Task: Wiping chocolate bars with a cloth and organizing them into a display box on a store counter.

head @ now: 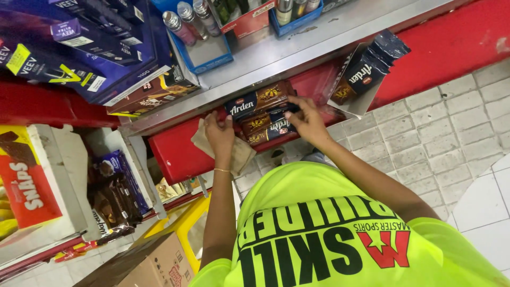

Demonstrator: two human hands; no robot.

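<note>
Dark biscuit packs between left hand, right hand

Dark navy and brown biscuit packs with gold swirl patterns are showing against a red shelf front. A tan cloth is lying beside them. The shirt is glowing neon yellow-green with black and red lettering.

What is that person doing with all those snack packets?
A person in a bright yellow-green shirt is bent over a shop shelf. The right hand grips a stack of dark biscuit packets sitting on the red shelf under a metal ledge. The left hand presses a brownish cloth against the shelf beside the packets. An opened display box stands to the right.
</note>
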